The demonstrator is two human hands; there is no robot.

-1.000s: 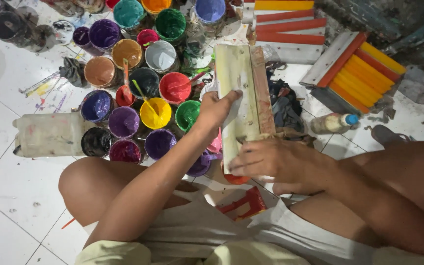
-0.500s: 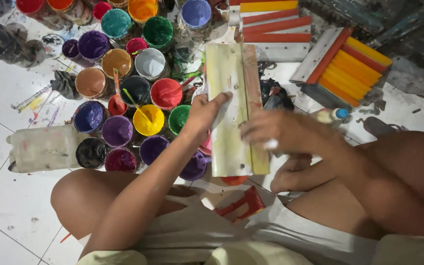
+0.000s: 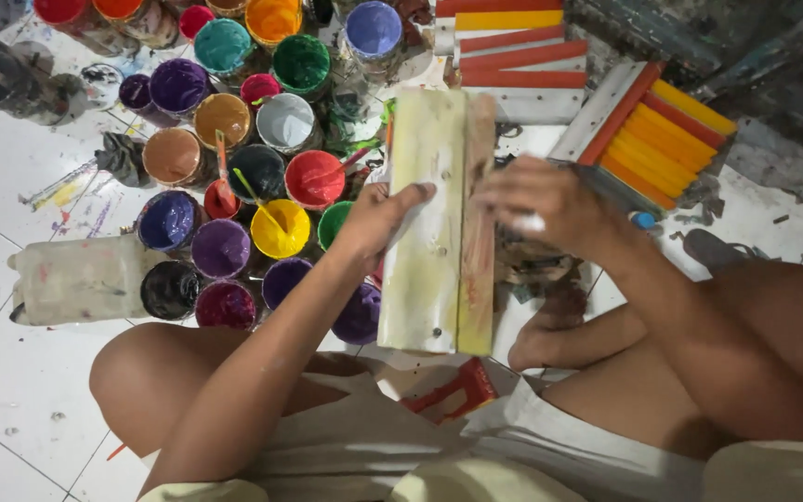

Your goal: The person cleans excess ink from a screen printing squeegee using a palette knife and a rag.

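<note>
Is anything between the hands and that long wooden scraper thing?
Nothing visible: the left hand grips the squeegee directly. The right hand presses a small white wad near its blade edge.

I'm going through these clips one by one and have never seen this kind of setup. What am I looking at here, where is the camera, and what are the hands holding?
There is no machine here: a person sits on a white tiled floor, and the single camera is worn on their head, looking down past their knees at their own two hands.

The left hand grips a long, paint-stained squeegee, a wooden handle with a rubber blade along one edge, from its left side. The right hand rests on the blade edge and has something small and white, perhaps a rag, under its fingers; what it is cannot be told.

On the floor to the left stand many open paint pots in red, yellow, green, purple and other colours, some with stir sticks. A pale plastic jug lies on its side. More squeegees with orange and yellow blades are stacked at upper right.
</note>
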